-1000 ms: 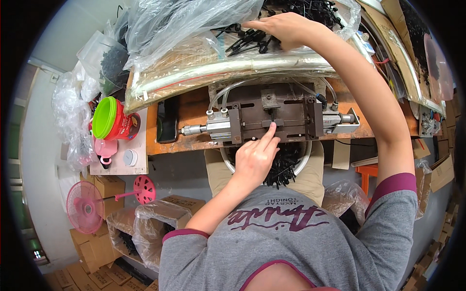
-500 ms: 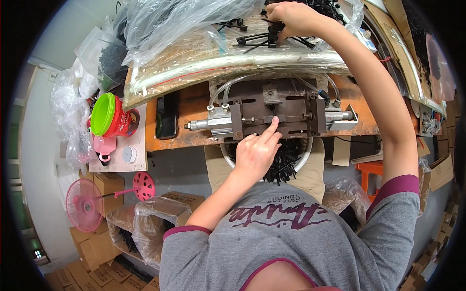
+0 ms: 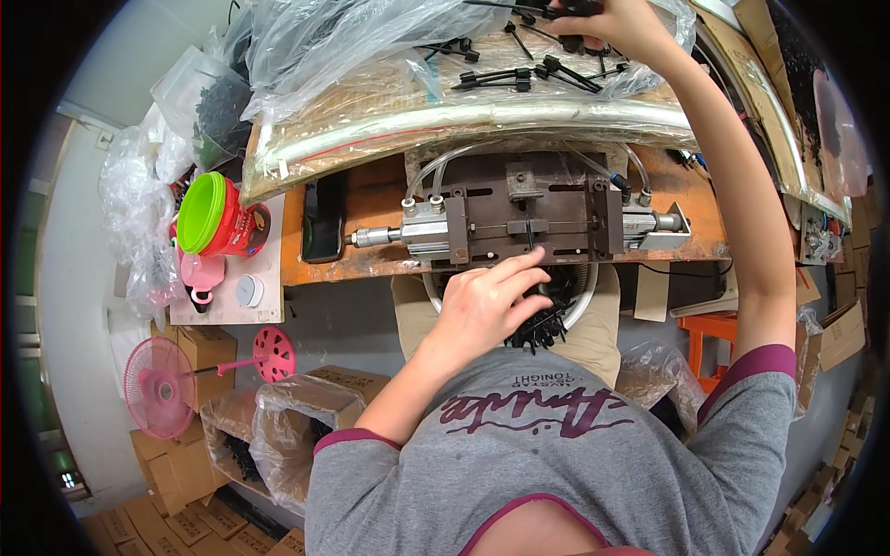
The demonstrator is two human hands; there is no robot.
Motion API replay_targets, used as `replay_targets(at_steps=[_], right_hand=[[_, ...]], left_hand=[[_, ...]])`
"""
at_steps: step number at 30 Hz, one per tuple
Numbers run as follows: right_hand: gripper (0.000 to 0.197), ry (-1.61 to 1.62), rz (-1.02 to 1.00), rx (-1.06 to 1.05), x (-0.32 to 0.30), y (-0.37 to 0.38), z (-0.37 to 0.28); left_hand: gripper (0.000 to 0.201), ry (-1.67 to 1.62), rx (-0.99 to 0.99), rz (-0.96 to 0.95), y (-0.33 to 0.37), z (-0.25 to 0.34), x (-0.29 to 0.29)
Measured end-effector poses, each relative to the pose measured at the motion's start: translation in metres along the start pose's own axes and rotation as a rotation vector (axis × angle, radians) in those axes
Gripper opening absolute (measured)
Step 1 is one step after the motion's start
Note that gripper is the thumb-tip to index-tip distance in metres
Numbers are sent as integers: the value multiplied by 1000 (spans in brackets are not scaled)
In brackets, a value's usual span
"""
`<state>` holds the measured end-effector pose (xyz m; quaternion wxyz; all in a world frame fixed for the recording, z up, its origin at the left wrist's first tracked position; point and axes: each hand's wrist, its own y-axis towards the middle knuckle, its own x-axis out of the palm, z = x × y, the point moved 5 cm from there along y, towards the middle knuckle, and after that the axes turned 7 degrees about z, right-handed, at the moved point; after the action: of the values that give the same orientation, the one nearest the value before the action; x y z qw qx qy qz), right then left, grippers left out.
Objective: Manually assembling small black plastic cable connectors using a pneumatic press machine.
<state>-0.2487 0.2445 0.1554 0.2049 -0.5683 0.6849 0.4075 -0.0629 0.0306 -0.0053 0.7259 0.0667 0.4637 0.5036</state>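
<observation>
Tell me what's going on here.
The person's left hand is at the front edge of a dark metal fixture, index fingertip by a thin black piece at its middle. The right hand grips black parts beyond it, where more loose parts lie on a plastic-covered board.

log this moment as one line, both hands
left hand: open, at front of fixture | right hand: holding black parts | loose black pieces: nearby
</observation>
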Motion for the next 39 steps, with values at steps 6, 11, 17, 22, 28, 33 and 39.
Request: replay_targets(at_steps=[6, 11, 17, 22, 28, 33, 39], right_hand=[[29, 276, 54, -166, 2, -75, -5], [24, 546, -259, 200, 35, -154, -8], [19, 721, -373, 393, 71, -205, 13], [19, 588, -238, 114, 73, -219, 12], [14, 364, -72, -48, 80, -233, 8], [17, 392, 66, 98, 64, -236, 19], [13, 637, 67, 294, 57, -246, 27]], left_hand=[[47, 0, 101, 413, 34, 29, -45], [42, 224, 197, 422, 54, 39, -43], [41, -127, -30, 170, 30, 19, -17], [46, -376, -117, 68, 24, 17, -18], [39, -245, -170, 134, 10, 9, -11], [34, 65, -56, 203, 2, 3, -2], [27, 283, 31, 76, -10, -6, 25]])
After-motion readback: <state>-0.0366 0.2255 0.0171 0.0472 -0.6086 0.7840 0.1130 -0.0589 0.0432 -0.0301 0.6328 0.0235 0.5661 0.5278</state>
